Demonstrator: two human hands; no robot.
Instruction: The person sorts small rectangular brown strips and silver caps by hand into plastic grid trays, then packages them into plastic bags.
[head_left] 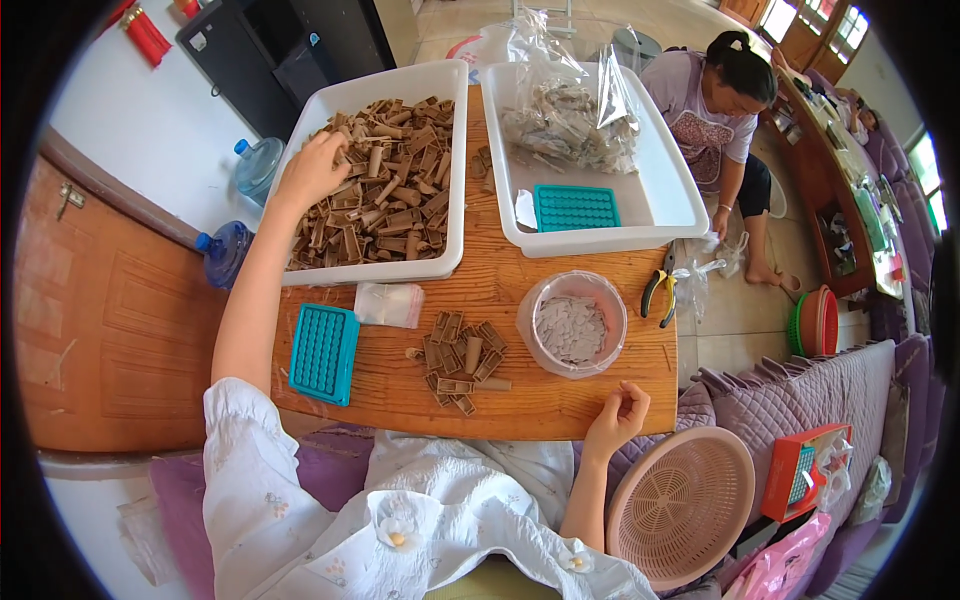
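Note:
My left hand [318,168] reaches into the left side of a white plastic tub [456,140] heaped with small brown trough-shaped pieces [400,190]. Its fingers are bent down onto the pile; whatever they grip is hidden. Curled closed, my right hand [618,415] hovers by the table's front right edge, with nothing visible in it. Nearest to it stands a clear round container [530,335] of flat pale pieces [571,328]. A loose heap of brown pieces [465,355] lies at the table's front middle, and a teal ridged block [324,352] sits to its left.
A second white tub [655,205] holds bagged greyish pieces [575,125] and another teal block [577,208]. Yellow-black pliers [660,288] lie at the table's right edge. A small clear packet [389,304] touches the left tub. A pink basket [680,505] rests at right; another person [715,120] sits beyond.

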